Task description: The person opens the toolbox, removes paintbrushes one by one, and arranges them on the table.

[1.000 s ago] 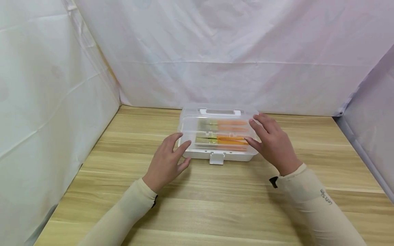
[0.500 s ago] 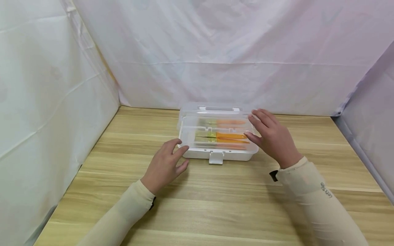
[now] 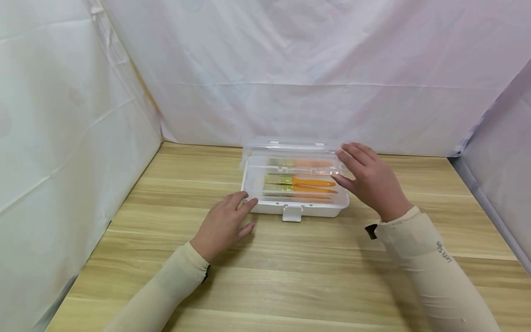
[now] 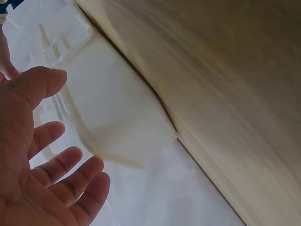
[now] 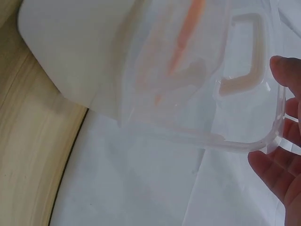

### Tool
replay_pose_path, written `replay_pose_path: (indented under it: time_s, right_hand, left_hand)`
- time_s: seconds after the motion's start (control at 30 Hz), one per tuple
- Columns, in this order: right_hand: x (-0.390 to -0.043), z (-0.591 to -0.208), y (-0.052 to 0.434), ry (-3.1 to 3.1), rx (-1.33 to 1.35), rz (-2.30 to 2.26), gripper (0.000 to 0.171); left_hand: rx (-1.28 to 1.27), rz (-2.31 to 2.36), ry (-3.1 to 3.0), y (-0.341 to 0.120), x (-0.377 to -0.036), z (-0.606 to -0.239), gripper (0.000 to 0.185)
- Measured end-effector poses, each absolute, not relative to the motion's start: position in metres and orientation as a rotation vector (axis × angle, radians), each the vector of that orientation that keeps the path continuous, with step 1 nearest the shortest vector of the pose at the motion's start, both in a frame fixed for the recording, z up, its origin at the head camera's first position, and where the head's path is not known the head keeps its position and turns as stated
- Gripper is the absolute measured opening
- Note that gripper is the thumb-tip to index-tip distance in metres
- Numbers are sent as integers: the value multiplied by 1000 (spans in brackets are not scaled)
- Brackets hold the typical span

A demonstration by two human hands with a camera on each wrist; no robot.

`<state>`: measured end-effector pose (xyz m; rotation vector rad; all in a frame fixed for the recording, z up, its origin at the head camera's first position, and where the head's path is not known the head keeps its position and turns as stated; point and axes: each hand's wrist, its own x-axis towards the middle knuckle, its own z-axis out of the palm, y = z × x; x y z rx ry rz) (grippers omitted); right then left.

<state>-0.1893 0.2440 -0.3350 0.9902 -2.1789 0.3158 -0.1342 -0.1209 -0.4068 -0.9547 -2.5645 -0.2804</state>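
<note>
A white plastic case (image 3: pixel 319 211) with a clear lid (image 5: pixel 244 122) stands near the back of the table in the head view. Inside it lie several paintbrushes (image 3: pixel 313 182) with orange handles, some visible only hazily through the lid. The lid is tilted up. My right hand (image 3: pixel 369 182) grips its right edge, thumb and fingers on either side, close to the white carrying handle (image 5: pixel 257 52). Bent loosely and apart, the fingers of my left hand (image 3: pixel 221 226) lie at the front left corner; whether they touch the case I cannot tell. A white latch (image 3: pixel 292 213) hangs down in front.
White cloth (image 3: pixel 265 110) hangs along the back, with more on the left and right sides. The case stands on a wood-grain tabletop (image 3: pixel 290 276), its back close to the rear cloth.
The lid has swung further up and back, baring more of the brushes. My right hand has risen with it. My left hand has slid slightly nearer along the case's left front corner.
</note>
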Motion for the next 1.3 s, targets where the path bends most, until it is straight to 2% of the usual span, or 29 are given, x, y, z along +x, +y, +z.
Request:
replay_pose_path:
  time_s: [0.87,1.3]
  right_hand:
    - [-212,-300,244,-2339,980,355,57]
    - [-228,-286,244,-2505,898,373,46]
  left_hand:
    - [-930,-180,-2596,-117,-129,-405,58]
    - [-945,-150,-2618,-117,-129,-403,61]
